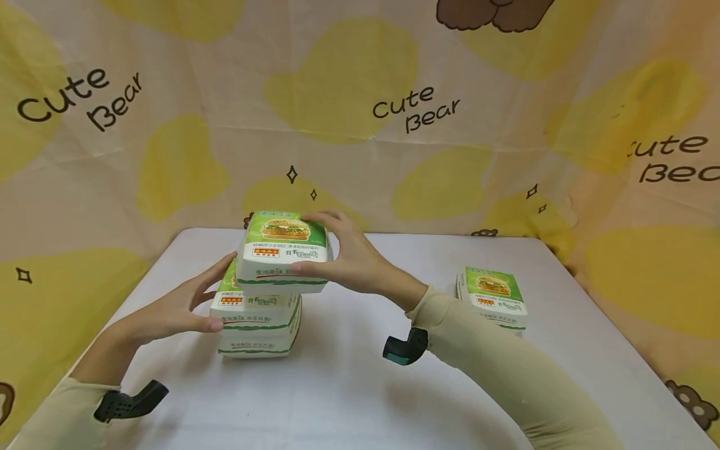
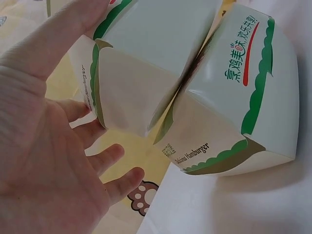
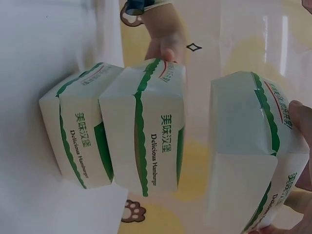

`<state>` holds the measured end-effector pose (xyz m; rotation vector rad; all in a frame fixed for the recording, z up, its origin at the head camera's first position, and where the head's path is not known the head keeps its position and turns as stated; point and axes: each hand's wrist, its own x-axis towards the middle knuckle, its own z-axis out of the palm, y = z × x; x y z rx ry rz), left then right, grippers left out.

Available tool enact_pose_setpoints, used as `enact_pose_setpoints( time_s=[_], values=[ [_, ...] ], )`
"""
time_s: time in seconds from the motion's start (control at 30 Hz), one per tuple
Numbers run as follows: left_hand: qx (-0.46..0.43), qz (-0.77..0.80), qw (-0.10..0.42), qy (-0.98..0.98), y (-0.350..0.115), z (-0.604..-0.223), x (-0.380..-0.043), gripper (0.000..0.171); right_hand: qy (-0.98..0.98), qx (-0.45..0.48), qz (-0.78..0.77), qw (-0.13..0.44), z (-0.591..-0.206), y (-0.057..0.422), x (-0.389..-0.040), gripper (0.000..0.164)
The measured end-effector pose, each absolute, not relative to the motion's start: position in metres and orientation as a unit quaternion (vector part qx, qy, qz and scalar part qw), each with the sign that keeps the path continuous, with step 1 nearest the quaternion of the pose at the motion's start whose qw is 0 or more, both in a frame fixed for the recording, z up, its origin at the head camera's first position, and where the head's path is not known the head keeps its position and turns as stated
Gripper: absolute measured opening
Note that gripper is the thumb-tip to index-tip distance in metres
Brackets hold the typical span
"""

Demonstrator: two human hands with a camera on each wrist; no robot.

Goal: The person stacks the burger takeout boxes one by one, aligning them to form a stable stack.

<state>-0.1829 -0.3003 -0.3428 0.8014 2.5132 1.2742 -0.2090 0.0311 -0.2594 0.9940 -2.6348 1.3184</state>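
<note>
My right hand (image 1: 357, 259) grips a green-and-white hamburger box (image 1: 287, 250), thumb on its front and fingers over its back edge. That box is held above a two-box stack; a gap shows between them in the right wrist view. The stack's upper hamburger box (image 3: 146, 126) sits on the lower hamburger box (image 3: 80, 126), which rests on the table. My left hand (image 1: 169, 309) holds the upper box at its left side, thumb at the front corner and index finger toward the back. Its other fingers (image 2: 124, 185) spread beside the box in the left wrist view.
Another hamburger box (image 1: 492, 299) stands on the right part of the white table (image 1: 360, 387), partly behind my right sleeve (image 1: 495, 356). A yellow-patterned cloth (image 1: 337, 94) hangs behind the table. Each wrist carries a black device (image 1: 132, 401).
</note>
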Motion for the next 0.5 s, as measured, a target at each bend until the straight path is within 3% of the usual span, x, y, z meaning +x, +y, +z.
enact_pose_setpoints(
  time_s=[0.2, 0.5],
  values=[
    [0.292, 0.431, 0.087, 0.849, -0.301, -0.345, -0.185, 0.104, -0.854, 0.319, 0.411, 0.012, -0.259, 0.015, -0.207, 0.079],
    [0.279, 0.418, 0.079, 0.861, -0.300, -0.345, -0.181, 0.088, -0.865, 0.313, 0.392, 0.013, -0.262, -0.005, -0.205, 0.081]
  ],
)
